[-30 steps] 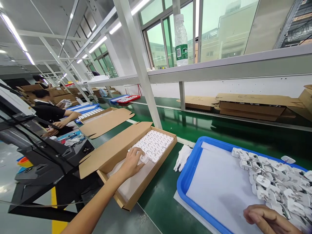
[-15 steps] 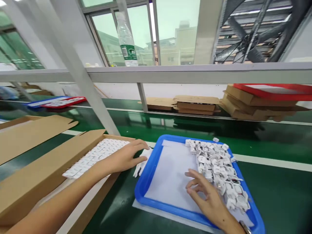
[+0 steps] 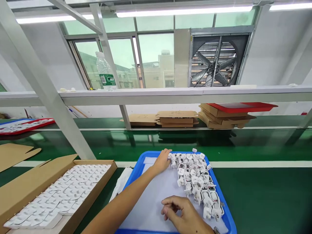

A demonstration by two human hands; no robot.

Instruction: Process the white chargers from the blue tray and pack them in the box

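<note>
1. Dozens of white plug pieces (image 3: 197,182) lie heaped along the right side of the blue tray (image 3: 136,169) on the green bench (image 3: 263,195).
2. Left hand (image 3: 162,161), fingers loose, touches the heap's far corner.
3. Right hand (image 3: 181,213), curled with nothing in it, rests on the tray liner beside the heap.
4. Filled cardboard box (image 3: 102,182) sits left.
</note>
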